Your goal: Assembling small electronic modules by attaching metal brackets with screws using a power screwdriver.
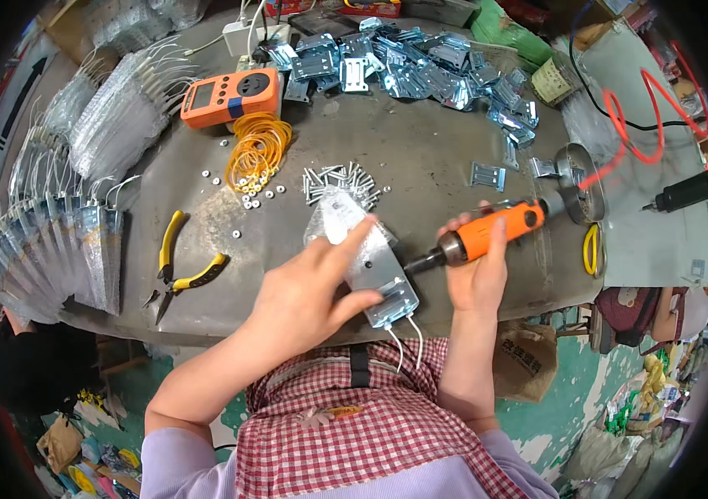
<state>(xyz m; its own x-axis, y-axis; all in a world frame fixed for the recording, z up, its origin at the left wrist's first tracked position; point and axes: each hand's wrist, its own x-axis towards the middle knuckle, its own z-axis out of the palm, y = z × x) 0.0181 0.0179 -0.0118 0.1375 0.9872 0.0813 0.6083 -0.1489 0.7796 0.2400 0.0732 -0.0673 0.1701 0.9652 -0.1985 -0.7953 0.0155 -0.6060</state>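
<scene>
Both hands are working over the near edge of the grey worktop point(420, 137), and I am viewing them remotely from above. On the left side, I am seeing the left hand point(300, 287) lying spread across a pale metal plate point(382, 256), its forefinger extending over the surface and its thumb resting at the blue-tinted bracket point(395, 310) on the near end. The right hand point(480, 279) is wrapping its fingers around an orange power driver point(500, 231), whose dark nose is pointing at the plate's right edge; whether the tip is touching, I am not able to tell. Two white wires point(418, 337) are trailing from the plate's near end toward the apron point(329, 445).

Just beyond the plate, loose screws point(346, 181) are lying in a heap. Yellow-handled pliers point(169, 266) are resting to the left, their handles standing apart. Farther back, an orange multimeter point(232, 97) is sitting beside a bundle of orange bands point(257, 151), with small white rings point(269, 194) scattering nearby. Metal brackets point(420, 71) are forming a broad pile along the rear, while bubble-wrapped pieces point(117, 116) are occupying the left side.
</scene>
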